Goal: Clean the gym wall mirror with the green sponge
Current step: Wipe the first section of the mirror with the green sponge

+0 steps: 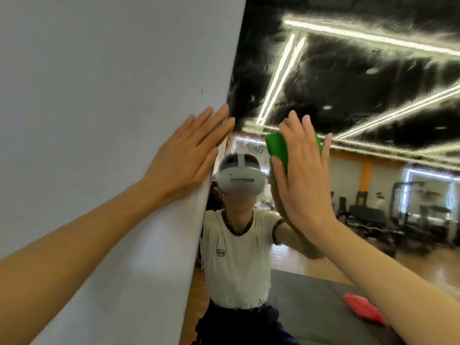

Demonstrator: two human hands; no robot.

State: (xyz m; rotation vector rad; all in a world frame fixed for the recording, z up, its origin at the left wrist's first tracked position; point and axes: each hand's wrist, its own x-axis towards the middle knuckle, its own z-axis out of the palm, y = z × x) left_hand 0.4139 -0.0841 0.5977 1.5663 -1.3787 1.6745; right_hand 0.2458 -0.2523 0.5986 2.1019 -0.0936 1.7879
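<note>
Mid-clean: right hand [302,175] fingers straight, pressing green sponge [276,146] on still-streaky mirror [373,83]; left hand [189,150] flat on wall [99,70].

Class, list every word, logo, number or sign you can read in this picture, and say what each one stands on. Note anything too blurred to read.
No text reads clearly.
Small oval logo on the chest of the white T-shirt reflected in the mirror: letters too small and blurred to read.
White headset front: a dark strip, no readable marking.
Green sponge, white wall: no text.
</note>
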